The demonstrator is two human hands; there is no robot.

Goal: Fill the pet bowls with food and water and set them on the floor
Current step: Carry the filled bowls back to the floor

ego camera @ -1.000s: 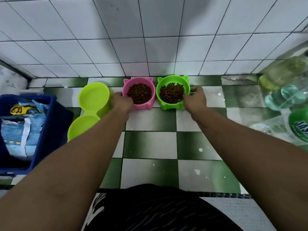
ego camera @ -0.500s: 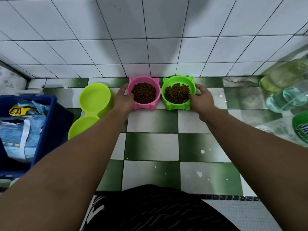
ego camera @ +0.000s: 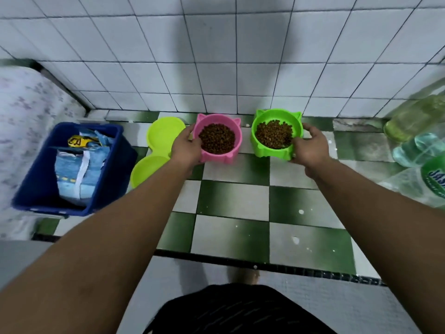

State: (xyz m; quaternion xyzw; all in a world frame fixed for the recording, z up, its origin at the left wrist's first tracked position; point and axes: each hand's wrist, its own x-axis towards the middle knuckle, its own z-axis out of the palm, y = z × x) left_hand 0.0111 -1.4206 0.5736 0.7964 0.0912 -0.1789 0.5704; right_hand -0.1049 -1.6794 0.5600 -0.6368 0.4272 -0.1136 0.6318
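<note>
A pink cat-eared bowl (ego camera: 234,131) full of brown kibble is gripped at its left side by my left hand (ego camera: 185,147). A green cat-eared bowl (ego camera: 262,148), also full of kibble, is gripped at its right side by my right hand (ego camera: 310,147). Both bowls appear raised a little above the green-and-white checkered counter (ego camera: 233,196) and stand apart from each other. An empty yellow-green double bowl (ego camera: 159,150) lies on the counter just left of my left hand.
A blue bin (ego camera: 48,182) with a torn blue pet food bag (ego camera: 77,169) sits at the left. Several clear plastic bottles (ego camera: 419,150) crowd the right edge. A white tiled wall (ego camera: 216,56) rises behind the bowls. The counter's front edge (ego camera: 265,266) runs below my arms.
Both hands have lifted the two filled bowls off the counter, toward me and apart from each other. The view has tilted, showing more of the counter's front edge.
</note>
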